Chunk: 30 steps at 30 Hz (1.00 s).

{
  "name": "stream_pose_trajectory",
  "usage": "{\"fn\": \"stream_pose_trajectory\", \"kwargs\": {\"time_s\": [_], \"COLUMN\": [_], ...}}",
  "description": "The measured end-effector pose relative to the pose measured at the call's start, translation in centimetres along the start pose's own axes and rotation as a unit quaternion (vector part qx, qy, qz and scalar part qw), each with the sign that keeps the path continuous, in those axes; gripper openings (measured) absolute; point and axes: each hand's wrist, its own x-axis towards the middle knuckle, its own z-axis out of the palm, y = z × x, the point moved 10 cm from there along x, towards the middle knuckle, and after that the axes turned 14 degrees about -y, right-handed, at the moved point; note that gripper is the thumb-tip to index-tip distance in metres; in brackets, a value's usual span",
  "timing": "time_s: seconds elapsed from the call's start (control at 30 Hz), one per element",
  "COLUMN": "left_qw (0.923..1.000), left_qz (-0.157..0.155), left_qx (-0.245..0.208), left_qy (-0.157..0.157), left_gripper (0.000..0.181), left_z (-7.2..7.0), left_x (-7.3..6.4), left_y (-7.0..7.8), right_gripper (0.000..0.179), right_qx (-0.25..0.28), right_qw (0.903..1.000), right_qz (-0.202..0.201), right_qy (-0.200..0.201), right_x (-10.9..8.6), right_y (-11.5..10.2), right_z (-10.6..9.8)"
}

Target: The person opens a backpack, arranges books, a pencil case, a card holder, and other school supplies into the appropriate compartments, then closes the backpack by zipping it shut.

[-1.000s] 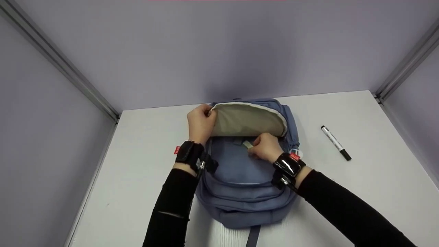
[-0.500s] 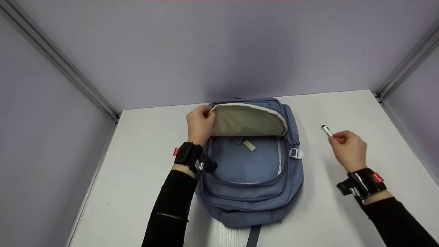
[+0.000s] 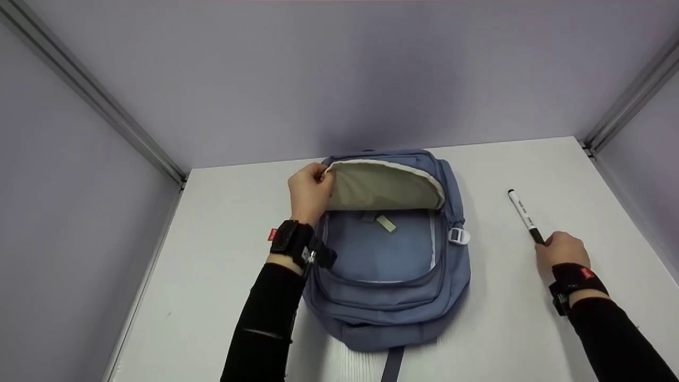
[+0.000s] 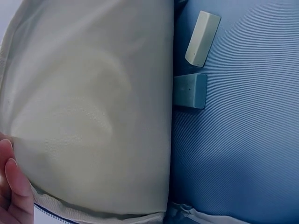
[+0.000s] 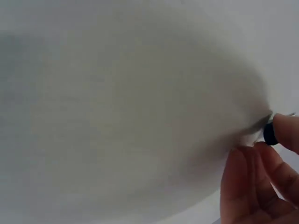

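A blue backpack lies on the table with its front pocket unzipped. My left hand pinches the left edge of the folded-back pocket flap, its beige lining showing. Inside the pocket are a small pale block, like an eraser, and a blue-green block beside it, partly under the flap's fold. To the right of the bag, my right hand pinches a white marker by its black cap end. In the right wrist view, thumb and fingers close about the dark cap.
The white table meets a pale wall at the back. Side panels stand left and right. A white buckle sticks out at the bag's right side, and a strap trails from its near end.
My right hand has left the pale block in the pocket, moved right to the marker and slid down to its cap end. The marker has shifted slightly. My left hand stays put.
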Motion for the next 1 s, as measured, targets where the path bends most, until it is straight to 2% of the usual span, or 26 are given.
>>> {"fn": "stream_pose_trajectory", "kwargs": {"time_s": [0.13,0.2,0.23,0.27,0.33,0.37,0.4,0.43,0.57,0.63,0.73,0.87,1.0], "left_qw": [1.0,1.0,1.0,1.0,1.0,1.0,1.0,1.0,0.9999,0.9999,0.9999,0.9999,0.9999], "left_qz": [0.001,0.002,0.002,0.002,0.001,0.002,0.003,0.005,0.011,0.011,0.007,0.007,0.01], "left_qx": [-0.001,-0.004,-0.005,-0.005,-0.005,-0.003,-0.002,0.0,0.001,-0.001,-0.001,0.003,0.004], "left_qy": [-0.004,-0.002,-0.001,-0.001,-0.002,-0.002,-0.002,-0.001,0.005,0.009,0.013,0.008,0.008], "left_gripper": [0.014,0.013,0.013,0.013,0.014,0.014,0.014,0.014,0.014,0.014,0.013,0.013,0.013], "left_z": [0.1,0.1,0.1,0.1,0.1,0.2,0.2,0.2,0.0,0.0,0.0,0.5,0.7], "left_x": [0.1,0.0,0.0,-0.1,-0.2,-0.3,-0.3,-0.4,-0.2,-0.1,-0.2,-0.3,-0.3], "left_y": [-0.1,-0.1,-0.1,-0.1,-0.2,-0.3,-0.3,-0.3,-0.2,-0.1,-0.2,-0.2,-0.1], "right_gripper": [0.034,0.038,0.038,0.037,0.031,0.028,0.024,0.023,0.027,0.025,0.021,0.02,0.022], "right_qx": [0.039,0.124,0.181,0.241,0.352,0.393,0.418,0.428,0.408,0.391,0.366,0.368,0.396], "right_qw": [0.9992,0.9922,0.983,0.9694,0.9323,0.9139,0.901,0.8939,0.8925,0.8935,0.9023,0.9131,0.9037], "right_qz": [-0.001,-0.006,-0.011,-0.018,-0.035,-0.045,-0.058,-0.074,-0.137,-0.161,-0.17,-0.13,-0.104], "right_qy": [0.004,-0.012,-0.027,-0.042,-0.073,-0.09,-0.102,-0.111,-0.135,-0.152,-0.152,-0.116,-0.126], "right_x": [-0.1,-0.4,-0.8,-1.4,-3.1,-4.2,-5.5,-6.8,-11.1,-12.2,-13.0,-14.1,-15.7], "right_y": [-0.2,-0.7,-1.2,-1.7,-3.3,-4.3,-5.4,-6.6,-11.3,-13.5,-15.8,-16.0,-15.1], "right_z": [0.2,0.7,1.0,1.3,2.2,2.6,2.8,2.9,3.1,3.4,3.6,3.8,4.9]}}
